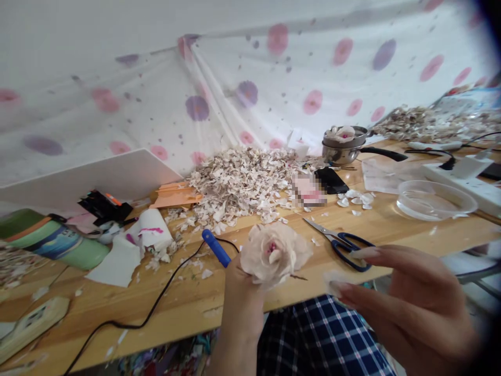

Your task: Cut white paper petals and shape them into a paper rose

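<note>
Centrally, the left hand (241, 282) clasped a cream flower (270, 256); the separate right hand (415, 292) touched a translucent petal (329, 278), its grip unclear.

flower (276, 257) looks kinda papery and matt, table (176, 314) is smooth wood with a slight sheen, pan (338, 153) is shiny metal, dish (432, 212) looks like clear glossy plastic

No wording legible on the worktop (188, 313). Green bottle (92, 254), left side: blue label (49, 244) bears pale marks, probably lettering, though too small and slanted to read. Pink rectangular item (309, 189), mid-table beside a flat black item (332, 180): face covered in coarse pixel blocks, any print hidden. White power strip (487, 185), right edge: surface too indistinct to yield any characters or numbers.
</note>
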`<state>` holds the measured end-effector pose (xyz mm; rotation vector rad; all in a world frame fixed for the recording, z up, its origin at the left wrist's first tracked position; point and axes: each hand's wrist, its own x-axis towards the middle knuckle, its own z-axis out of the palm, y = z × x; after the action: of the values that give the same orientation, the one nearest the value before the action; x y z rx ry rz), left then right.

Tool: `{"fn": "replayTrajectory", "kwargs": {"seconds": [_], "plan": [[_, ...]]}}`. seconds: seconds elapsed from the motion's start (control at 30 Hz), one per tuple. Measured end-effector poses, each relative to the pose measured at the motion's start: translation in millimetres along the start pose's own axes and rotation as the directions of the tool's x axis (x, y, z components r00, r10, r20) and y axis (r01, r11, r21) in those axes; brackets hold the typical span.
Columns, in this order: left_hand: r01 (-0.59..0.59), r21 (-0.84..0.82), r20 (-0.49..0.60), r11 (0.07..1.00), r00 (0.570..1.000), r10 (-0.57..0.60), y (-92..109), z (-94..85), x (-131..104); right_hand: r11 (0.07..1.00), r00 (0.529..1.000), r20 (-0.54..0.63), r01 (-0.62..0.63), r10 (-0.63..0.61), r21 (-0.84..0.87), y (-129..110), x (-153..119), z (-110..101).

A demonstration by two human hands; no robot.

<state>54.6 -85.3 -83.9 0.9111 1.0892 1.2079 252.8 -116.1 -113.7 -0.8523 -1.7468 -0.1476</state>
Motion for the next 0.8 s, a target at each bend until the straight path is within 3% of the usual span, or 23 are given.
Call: {"fn": "replayTrajectory", "kwargs": {"seconds": [0.1,0.2,0.27,0.4,0.8], "plan": [[-0.074,-0.182,-0.082,0.980,0.995,0.060,-6,5.3,-7,0.998,0.999,0.017,0.043,-0.043,-0.035,-5,16,1],[0.031,-0.258,-0.058,0.966,0.997,-0.047,-10,8.8,-14,0.996,0.993,0.084,0.087,-0.088,0.017,-7,32,5],[0.086,-0.284,-0.048,0.955,0.993,-0.104,-11,8.3,-15,0.995,0.988,0.142,0.040,-0.054,0.096,-8,41,8],[0.117,-0.267,-0.064,0.956,0.988,-0.139,-14,3.4,-11,0.980,0.971,0.237,-0.078,0.033,0.181,-10,51,16],[0.179,-0.181,-0.014,0.967,0.983,-0.185,-16,4.8,-16,0.997,0.957,0.291,-0.033,0.011,0.073,-11,59,18]]}}
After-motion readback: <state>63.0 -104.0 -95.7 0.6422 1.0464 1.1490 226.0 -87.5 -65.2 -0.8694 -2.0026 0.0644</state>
